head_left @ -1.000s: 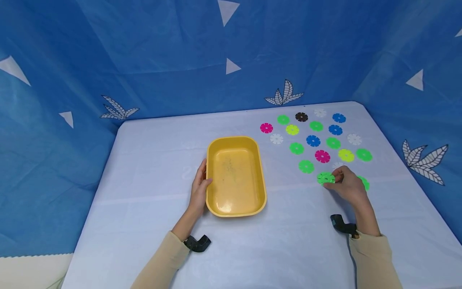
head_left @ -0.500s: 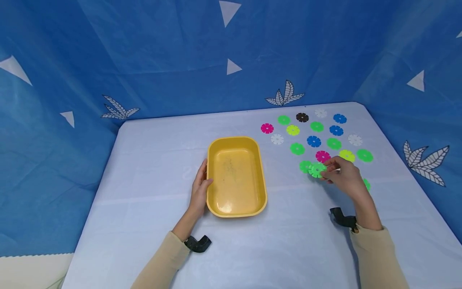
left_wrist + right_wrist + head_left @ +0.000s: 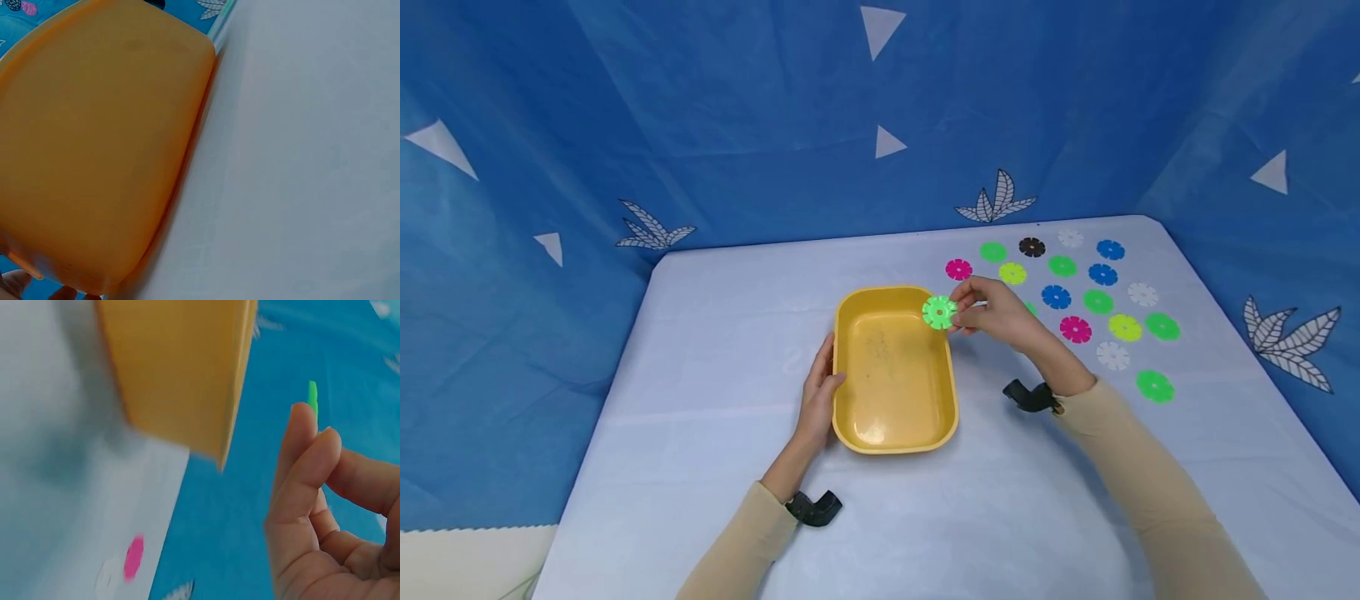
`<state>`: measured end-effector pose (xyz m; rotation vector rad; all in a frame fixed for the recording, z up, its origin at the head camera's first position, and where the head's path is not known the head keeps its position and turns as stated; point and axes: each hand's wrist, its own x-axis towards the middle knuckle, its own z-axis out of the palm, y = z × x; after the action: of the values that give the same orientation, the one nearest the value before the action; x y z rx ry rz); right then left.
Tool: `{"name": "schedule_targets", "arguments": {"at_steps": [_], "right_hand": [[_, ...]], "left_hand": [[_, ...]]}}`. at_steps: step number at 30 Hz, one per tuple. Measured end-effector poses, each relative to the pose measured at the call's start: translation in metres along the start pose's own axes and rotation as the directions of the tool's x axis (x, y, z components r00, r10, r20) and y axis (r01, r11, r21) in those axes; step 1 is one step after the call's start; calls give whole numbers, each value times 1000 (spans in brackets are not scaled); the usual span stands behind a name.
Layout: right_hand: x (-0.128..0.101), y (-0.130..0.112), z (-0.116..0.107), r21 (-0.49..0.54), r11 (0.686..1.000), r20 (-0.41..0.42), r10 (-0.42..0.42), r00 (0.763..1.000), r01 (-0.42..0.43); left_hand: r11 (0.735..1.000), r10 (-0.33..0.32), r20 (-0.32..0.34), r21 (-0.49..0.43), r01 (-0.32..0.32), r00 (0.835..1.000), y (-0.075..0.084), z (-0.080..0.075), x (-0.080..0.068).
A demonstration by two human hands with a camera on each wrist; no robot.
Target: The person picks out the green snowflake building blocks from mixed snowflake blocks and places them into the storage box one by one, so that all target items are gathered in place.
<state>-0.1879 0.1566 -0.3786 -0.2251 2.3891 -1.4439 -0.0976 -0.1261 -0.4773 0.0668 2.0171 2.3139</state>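
A yellow rectangular tray [image 3: 895, 433] stands in the middle of the pale table. My left hand [image 3: 817, 392] rests against its left rim with straight fingers; the left wrist view fills with the tray's outer wall [image 3: 94, 150]. My right hand [image 3: 992, 312] pinches a green snowflake disc [image 3: 939, 312] over the tray's far right corner. In the right wrist view the disc [image 3: 312, 399] shows edge-on above my fingertips [image 3: 306, 434], beside the tray's wall [image 3: 181, 369].
Several flat discs in green, blue, pink, white, yellow-green and black lie scattered at the table's far right, such as a pink one [image 3: 1075, 329] and a green one [image 3: 1154, 386]. Blue cloth walls surround the table.
My right hand lifted the green disc from the table at the right and carried it left to the tray's far right corner. The left hand stayed on the tray.
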Motion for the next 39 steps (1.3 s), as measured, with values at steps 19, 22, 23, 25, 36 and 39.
{"name": "schedule_targets", "arguments": {"at_steps": [19,22,23,25,36,39], "right_hand": [[64,-14,71,-30,997,143,78,987,-75],[70,-9,79,-1,996,141,90,986,-91],[72,-8,81,7,995,136,98,986,-99],[76,-3,87,30,992,122,115,986,-119],[78,1,102,91,987,81,124,989,-131],[78,0,102,81,989,85,113,990,-120]], "left_hand": [[1000,11,1,5,-11,1000,-3,2,-1],[1000,12,0,13,-12,1000,-3,2,-1],[1000,14,3,17,-14,1000,-3,2,-1],[1000,15,10,24,-15,1000,-2,2,-1],[999,16,8,52,-16,1000,0,1,-2],[999,13,1,52,-13,1000,1,2,-2]]}}
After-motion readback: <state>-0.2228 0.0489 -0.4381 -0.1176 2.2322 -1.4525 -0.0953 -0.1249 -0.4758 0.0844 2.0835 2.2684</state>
